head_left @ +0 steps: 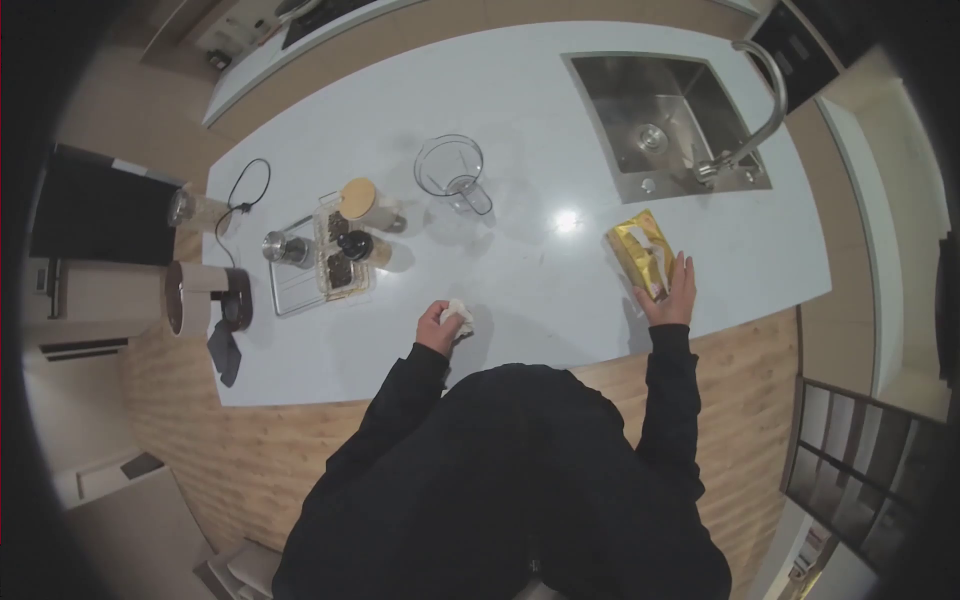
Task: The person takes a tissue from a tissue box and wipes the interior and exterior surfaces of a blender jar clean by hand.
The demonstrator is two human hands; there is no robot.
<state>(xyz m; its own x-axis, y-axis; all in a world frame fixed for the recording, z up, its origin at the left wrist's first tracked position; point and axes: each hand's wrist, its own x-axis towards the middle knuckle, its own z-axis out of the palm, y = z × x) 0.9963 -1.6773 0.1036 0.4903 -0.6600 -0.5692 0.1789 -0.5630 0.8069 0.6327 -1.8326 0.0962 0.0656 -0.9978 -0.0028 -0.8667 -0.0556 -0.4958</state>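
A crumpled white tissue (457,316) is held in my left hand (438,328), whose fingers are closed around it just over the near part of the white counter (540,300). On the right, my right hand (672,295) rests against the near end of a yellow tissue pack (640,252), with the thumb at one side and the fingers at the other. White tissue shows at the pack's opening. A clear plastic pitcher (449,168) stands farther back, between the hands.
At the left, a metal tray (290,300) bears a glass jar (288,250) and a clear divided container. A wooden-lidded jar (360,200) and a black-topped bottle (357,246) stand beside it. A white and black appliance (195,298) is farther left. Sink (650,120) and faucet (772,105) are back right.
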